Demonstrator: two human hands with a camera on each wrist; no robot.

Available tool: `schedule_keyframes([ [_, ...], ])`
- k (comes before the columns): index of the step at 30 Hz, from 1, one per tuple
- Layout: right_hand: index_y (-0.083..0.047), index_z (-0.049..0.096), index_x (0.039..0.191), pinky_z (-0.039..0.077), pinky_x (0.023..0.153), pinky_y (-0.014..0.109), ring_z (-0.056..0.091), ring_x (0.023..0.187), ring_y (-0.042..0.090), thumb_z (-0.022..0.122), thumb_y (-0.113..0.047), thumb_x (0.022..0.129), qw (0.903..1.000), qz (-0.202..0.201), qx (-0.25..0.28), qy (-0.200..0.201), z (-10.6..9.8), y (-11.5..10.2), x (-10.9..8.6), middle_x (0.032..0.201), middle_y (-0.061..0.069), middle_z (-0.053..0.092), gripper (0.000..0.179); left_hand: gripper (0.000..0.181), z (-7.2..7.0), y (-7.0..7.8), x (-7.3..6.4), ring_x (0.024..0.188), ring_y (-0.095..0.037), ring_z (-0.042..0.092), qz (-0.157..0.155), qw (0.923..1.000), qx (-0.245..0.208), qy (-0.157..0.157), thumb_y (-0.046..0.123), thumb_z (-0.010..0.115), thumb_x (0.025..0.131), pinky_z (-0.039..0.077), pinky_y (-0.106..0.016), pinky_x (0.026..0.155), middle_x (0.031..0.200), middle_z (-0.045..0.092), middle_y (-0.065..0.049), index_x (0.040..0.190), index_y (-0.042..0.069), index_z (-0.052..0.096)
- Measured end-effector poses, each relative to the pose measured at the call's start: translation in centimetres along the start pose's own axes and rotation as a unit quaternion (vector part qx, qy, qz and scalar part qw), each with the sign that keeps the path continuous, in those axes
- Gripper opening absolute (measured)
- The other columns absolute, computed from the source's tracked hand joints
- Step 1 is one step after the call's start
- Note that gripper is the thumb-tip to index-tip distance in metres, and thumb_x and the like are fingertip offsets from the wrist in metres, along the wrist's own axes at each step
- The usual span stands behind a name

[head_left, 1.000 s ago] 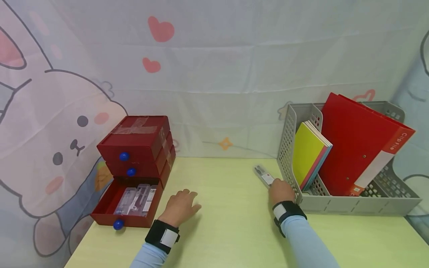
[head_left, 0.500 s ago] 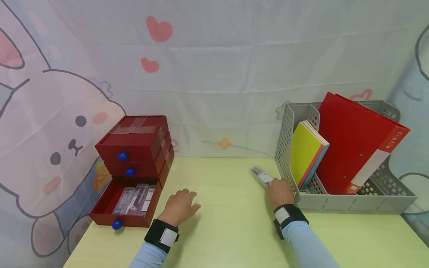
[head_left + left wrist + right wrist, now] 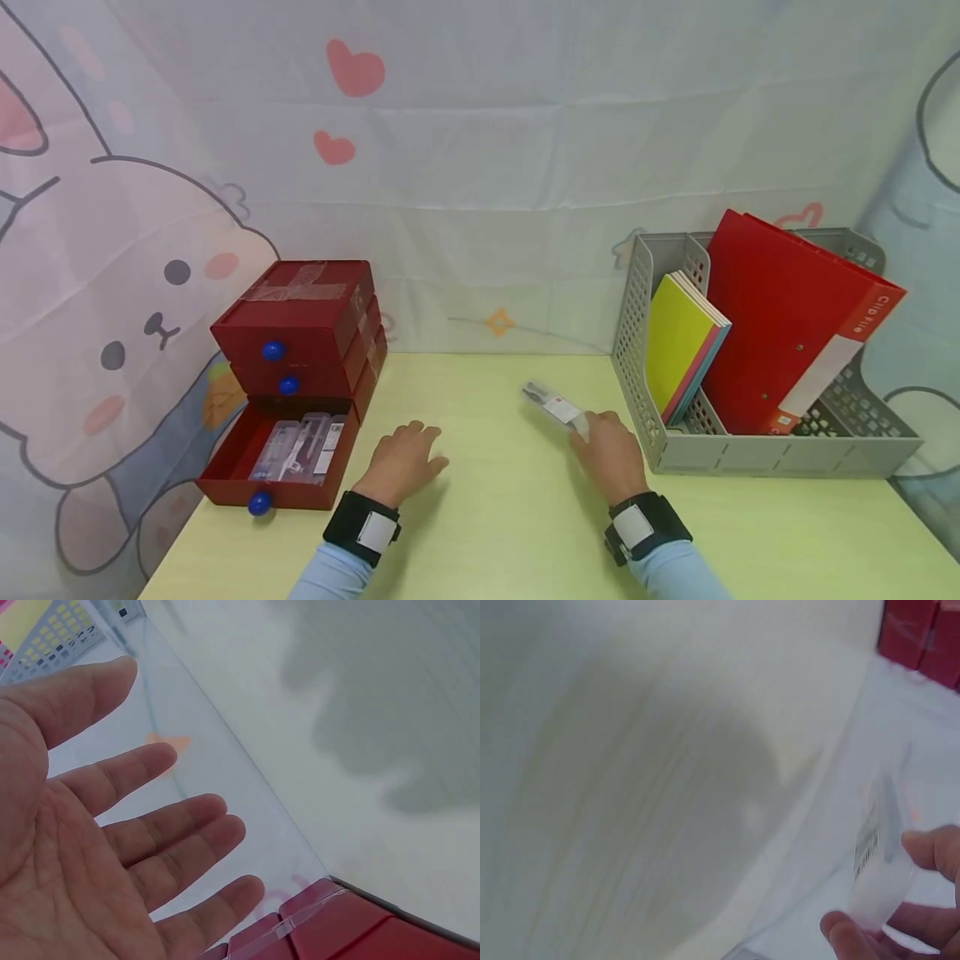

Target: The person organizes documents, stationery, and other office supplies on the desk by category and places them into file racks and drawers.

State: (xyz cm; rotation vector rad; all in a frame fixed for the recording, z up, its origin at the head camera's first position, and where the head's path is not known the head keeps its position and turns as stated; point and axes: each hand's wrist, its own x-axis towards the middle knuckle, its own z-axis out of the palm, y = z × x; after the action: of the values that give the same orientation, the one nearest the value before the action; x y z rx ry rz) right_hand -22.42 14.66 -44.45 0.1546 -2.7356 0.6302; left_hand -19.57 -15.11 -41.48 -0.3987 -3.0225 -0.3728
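Note:
My right hand [image 3: 611, 458] pinches one end of a slim clear plastic case [image 3: 558, 407] with a white label. A dark end of something shows inside, its kind unclear. The right wrist view has the case [image 3: 877, 862] between thumb and fingers, above the table. My left hand [image 3: 401, 464] hovers over the table with nothing in it; its fingers [image 3: 180, 855] are spread in the left wrist view. To its left, a red drawer [image 3: 217, 479] stands pulled out. Inside lie several clear plastic cases [image 3: 300, 450], one with a white tool visible.
The drawer belongs to a taped stack of red drawer boxes [image 3: 296, 321] with blue knobs. At the right stands a grey file rack [image 3: 787, 457] holding notebooks [image 3: 678, 342] and a leaning red clip file [image 3: 787, 317]. A printed cloth [image 3: 465, 167] hangs behind the table [image 3: 480, 533].
My right hand has moved left, away from the grey rack, carrying the clear plastic case with it. The left hand has stayed in place.

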Motion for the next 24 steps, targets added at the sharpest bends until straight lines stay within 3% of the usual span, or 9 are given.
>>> schedule_keyframes([
  [7, 0.006, 0.066, 0.119, 0.055, 0.072, 0.046, 0.066, 0.084, 0.03, 0.076, -0.017, 0.086, 0.9955, -0.076, 0.051, -0.023, 0.0, -2.9, -2.5, 0.112, 0.023, 0.064, 0.042, 0.062, 0.1, 0.3, 0.3, 0.128, -0.042, 0.049, 0.025, 0.9993, -0.012, 0.025, 0.027, 0.078, 0.086, 0.041, -0.056, 0.103, 0.14, 0.049, -0.026, 0.137, 0.0, 0.055],
  [12, 0.004, 0.067, 0.12, 0.056, 0.074, 0.04, 0.067, 0.086, 0.025, 0.078, -0.017, 0.084, 0.9868, -0.145, 0.068, -0.026, -0.1, -4.3, -3.5, 0.114, 0.016, 0.065, 0.043, 0.071, 0.2, 0.5, 0.5, 0.138, -0.039, 0.039, 0.05, 0.9983, -0.03, 0.008, 0.029, 0.08, 0.085, 0.031, -0.058, 0.111, 0.149, 0.043, -0.023, 0.143, 0.002, 0.048],
  [18, 0.001, 0.067, 0.121, 0.057, 0.078, 0.036, 0.068, 0.092, 0.021, 0.079, -0.021, 0.084, 0.9748, -0.207, 0.079, -0.024, -0.2, -4.8, -3.9, 0.115, 0.01, 0.066, 0.044, 0.062, 0.3, 0.5, 0.4, 0.131, -0.034, 0.049, 0.083, 0.9956, -0.042, -0.002, 0.027, 0.078, 0.087, 0.038, -0.053, 0.108, 0.143, 0.053, -0.016, 0.14, 0.005, 0.054],
  [24, -0.001, 0.067, 0.122, 0.057, 0.079, 0.036, 0.067, 0.094, 0.021, 0.079, -0.023, 0.084, 0.9719, -0.219, 0.082, -0.029, -0.5, -5.0, -3.9, 0.116, 0.009, 0.065, 0.046, 0.053, 0.6, 0.7, 0.6, 0.123, -0.025, 0.057, 0.123, 0.9912, -0.048, -0.012, 0.021, 0.078, 0.087, 0.043, -0.045, 0.105, 0.133, 0.062, -0.007, 0.136, 0.009, 0.059],
])
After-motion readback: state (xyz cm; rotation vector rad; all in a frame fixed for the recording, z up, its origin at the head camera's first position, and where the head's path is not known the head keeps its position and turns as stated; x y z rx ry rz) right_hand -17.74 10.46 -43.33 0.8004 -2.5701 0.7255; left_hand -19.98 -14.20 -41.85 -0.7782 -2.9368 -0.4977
